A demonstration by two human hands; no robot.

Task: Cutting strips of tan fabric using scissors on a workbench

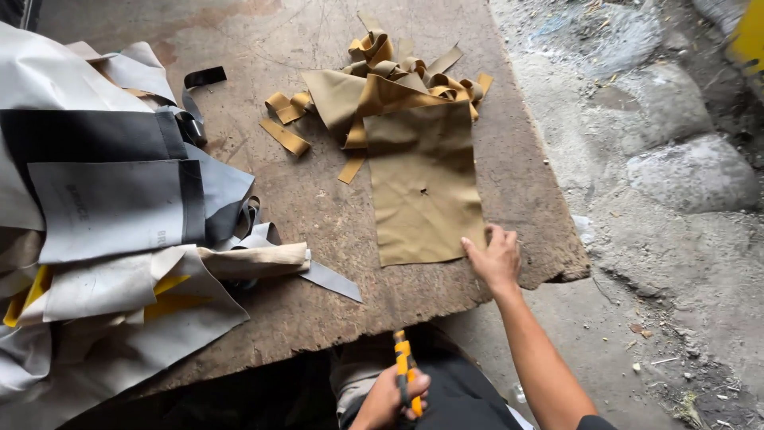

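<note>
Tan rectangular sheet (423, 183), small hole

A rough, makeshift workshop for cutting sheet material. A worn wooden table (334, 239) fills the middle of the frame, with tan offcut strips (398, 76) at upper centre, grey sheets (103, 215) heaped at left, and a dusty concrete floor (660, 263) with rubble at right.

No packages, labels, signs or screens
</note>
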